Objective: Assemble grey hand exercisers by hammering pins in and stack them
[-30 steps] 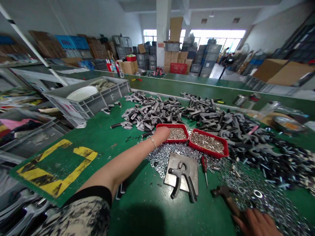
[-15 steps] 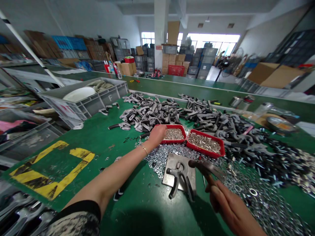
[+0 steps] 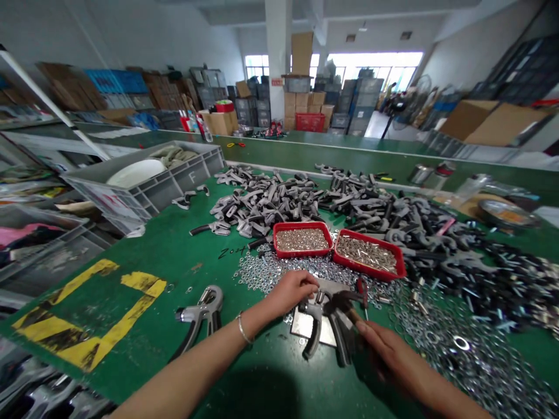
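A grey and black spring clamp [image 3: 312, 326] lies on a square metal plate [image 3: 301, 325] on the green table. At the top of the clamp are the pinched fingers of my left hand [image 3: 297, 289]; whatever is between them is too small to make out. My right hand [image 3: 384, 343] grips the wooden handle of a hammer [image 3: 345, 305], its head over the clamp's right side. Behind the plate stand two red trays, the left one [image 3: 301, 253] with tiny metal pieces, the right one [image 3: 379, 276] with small pins.
Another clamp [image 3: 201, 314] lies left of my left forearm. A large heap of grey clamp parts [image 3: 279, 198] spreads behind the trays. Metal rings [image 3: 463, 361] cover the right side, beside a red-handled tool [image 3: 363, 294]. A grey crate [image 3: 174, 174] stands at the back left.
My left hand has come from the left red tray back to the clamp. The hammer in my right hand has moved left and down over the clamp. The clamp at the left now shows more fully.
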`<action>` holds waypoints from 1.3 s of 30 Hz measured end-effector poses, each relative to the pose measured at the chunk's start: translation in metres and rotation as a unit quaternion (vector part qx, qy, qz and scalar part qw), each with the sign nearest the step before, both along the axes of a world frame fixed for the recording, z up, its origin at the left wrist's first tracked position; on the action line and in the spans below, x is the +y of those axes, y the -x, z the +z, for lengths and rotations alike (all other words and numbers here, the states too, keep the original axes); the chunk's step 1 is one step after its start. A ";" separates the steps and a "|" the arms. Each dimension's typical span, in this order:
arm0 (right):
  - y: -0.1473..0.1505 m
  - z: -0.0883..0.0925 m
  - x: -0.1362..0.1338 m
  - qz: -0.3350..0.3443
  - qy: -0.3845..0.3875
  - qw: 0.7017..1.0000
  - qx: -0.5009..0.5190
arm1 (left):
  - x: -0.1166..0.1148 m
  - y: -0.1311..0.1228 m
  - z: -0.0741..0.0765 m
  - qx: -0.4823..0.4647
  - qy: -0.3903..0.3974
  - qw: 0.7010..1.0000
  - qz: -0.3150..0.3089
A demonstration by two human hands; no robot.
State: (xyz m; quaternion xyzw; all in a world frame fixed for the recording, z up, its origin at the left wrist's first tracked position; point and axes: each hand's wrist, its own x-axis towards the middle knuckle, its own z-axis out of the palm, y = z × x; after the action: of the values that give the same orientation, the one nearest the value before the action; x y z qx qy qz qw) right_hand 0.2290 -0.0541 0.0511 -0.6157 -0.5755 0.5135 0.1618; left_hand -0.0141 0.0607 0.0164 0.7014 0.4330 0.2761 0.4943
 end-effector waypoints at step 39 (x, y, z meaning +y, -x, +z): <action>-0.023 0.008 -0.010 -0.033 -0.045 0.998 0.026 | -0.013 -0.035 -0.015 0.350 -0.373 0.857 -0.063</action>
State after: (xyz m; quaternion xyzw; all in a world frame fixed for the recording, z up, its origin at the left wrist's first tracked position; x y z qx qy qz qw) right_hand 0.2521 -0.0644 0.0588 -0.6130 -0.5730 0.4973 0.2204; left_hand 0.0206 0.0475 0.0015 0.9095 0.3965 0.1216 0.0283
